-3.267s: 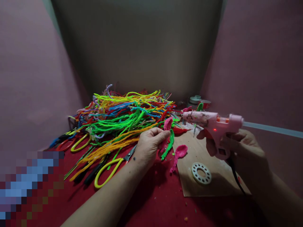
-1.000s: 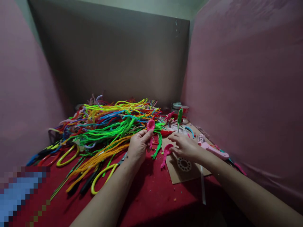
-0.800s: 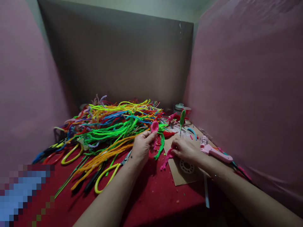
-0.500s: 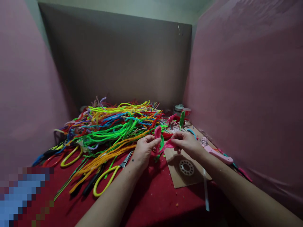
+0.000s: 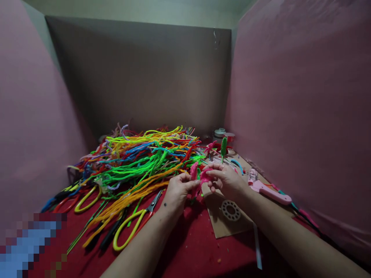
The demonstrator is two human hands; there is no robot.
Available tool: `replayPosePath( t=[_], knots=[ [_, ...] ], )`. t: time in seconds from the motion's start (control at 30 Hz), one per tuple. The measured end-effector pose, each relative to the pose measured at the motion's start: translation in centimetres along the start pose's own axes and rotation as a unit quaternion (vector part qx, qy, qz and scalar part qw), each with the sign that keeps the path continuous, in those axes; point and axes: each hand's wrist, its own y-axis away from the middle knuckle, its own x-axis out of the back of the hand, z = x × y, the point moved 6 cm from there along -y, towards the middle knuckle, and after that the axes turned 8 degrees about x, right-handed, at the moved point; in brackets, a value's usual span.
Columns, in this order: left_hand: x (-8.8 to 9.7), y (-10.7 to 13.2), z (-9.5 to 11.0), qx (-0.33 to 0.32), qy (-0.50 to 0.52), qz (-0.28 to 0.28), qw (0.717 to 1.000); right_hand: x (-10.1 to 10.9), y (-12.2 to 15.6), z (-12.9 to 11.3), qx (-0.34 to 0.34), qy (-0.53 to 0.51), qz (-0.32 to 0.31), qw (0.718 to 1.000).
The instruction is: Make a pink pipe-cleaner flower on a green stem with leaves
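My left hand (image 5: pixel 179 190) pinches a pink chenille petal (image 5: pixel 193 170) that stands upright, with a green stem part hidden behind it. My right hand (image 5: pixel 225 180) pinches a second pink petal (image 5: pixel 205 175) and holds it against the first one. Both hands meet above the red table (image 5: pixel 199 251), just left of a brown cardboard sheet (image 5: pixel 223 224). A pink glue gun (image 5: pixel 268 188) lies on the table to the right of my right hand.
A big heap of coloured chenille stems (image 5: pixel 139 158) fills the back left. Yellow-handled scissors (image 5: pixel 131 227) lie near my left wrist, other scissors (image 5: pixel 84 195) farther left. A white ring with holes (image 5: pixel 231 210) lies on the cardboard. Small tape rolls (image 5: pixel 223 135) sit at the back. Pink walls close both sides.
My right hand put down the glue gun, picked a pink petal off the table and brought it up to the petal in my left hand.
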Motion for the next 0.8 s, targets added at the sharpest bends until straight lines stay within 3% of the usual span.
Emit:
replayPosePath(
  t=[0.27,0.4,0.57,0.7,0.8],
  knots=[
    [-0.5,-0.1,-1.0,0.044,0.074,-0.036,0.996,-0.1,-0.2,0.3,0.01,-0.049,-0.05,0.997],
    [-1.2,0.2,-0.7,0.058,0.104,-0.073,0.99,-0.4,0.0,0.0,0.03,-0.072,-0.08,0.994],
    [-1.5,0.5,-0.2,0.045,0.114,-0.073,0.99,-0.8,0.4,-0.2,0.08,-0.068,-0.094,0.99],
    [-1.9,0.6,-0.1,0.036,0.133,-0.085,0.987,-0.5,0.5,0.2,0.103,-0.003,-0.087,0.991],
    [-1.7,0.6,0.0,0.028,0.146,-0.07,0.986,0.3,0.7,-0.6,0.155,0.13,-0.044,0.978]
  ],
)
